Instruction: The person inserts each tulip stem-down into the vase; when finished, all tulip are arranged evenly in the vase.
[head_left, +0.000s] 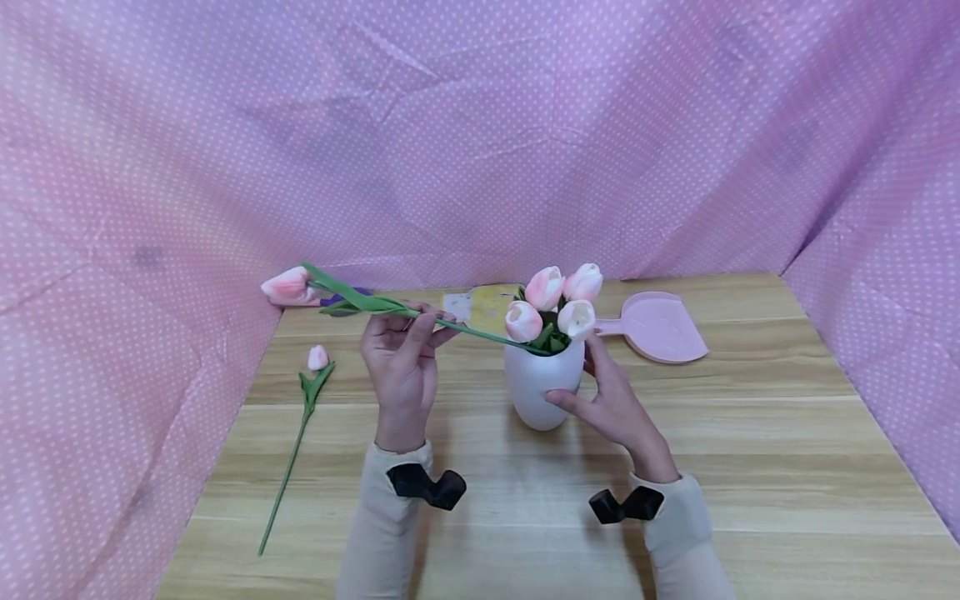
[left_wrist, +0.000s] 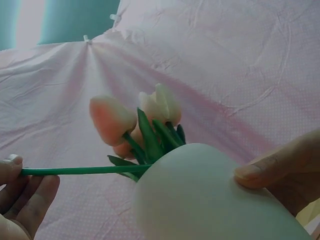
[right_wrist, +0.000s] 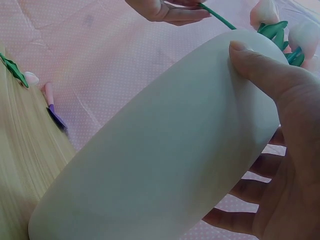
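Note:
My left hand (head_left: 405, 367) pinches the green stem of an artificial pink tulip (head_left: 288, 286) between thumb and fingers. The bloom points left, and the stem's lower end reaches the mouth of a white vase (head_left: 543, 392). In the left wrist view that stem (left_wrist: 90, 170) runs nearly level to the vase rim. Several pink-and-white tulips (head_left: 545, 288) stand in the vase. Holding its right side is my right hand (head_left: 618, 408), thumb across the front and fingers behind, as the right wrist view shows. Another tulip (head_left: 309, 392) lies on the table at the left.
A pink dustpan-shaped scoop (head_left: 663, 327) lies behind the vase to the right. Farther back are a yellow-and-white flat item (head_left: 495, 308) and a small purple tool with a pink handle (right_wrist: 56, 118). Polka-dot pink cloth (head_left: 480, 167) encloses the wooden table (head_left: 510, 533).

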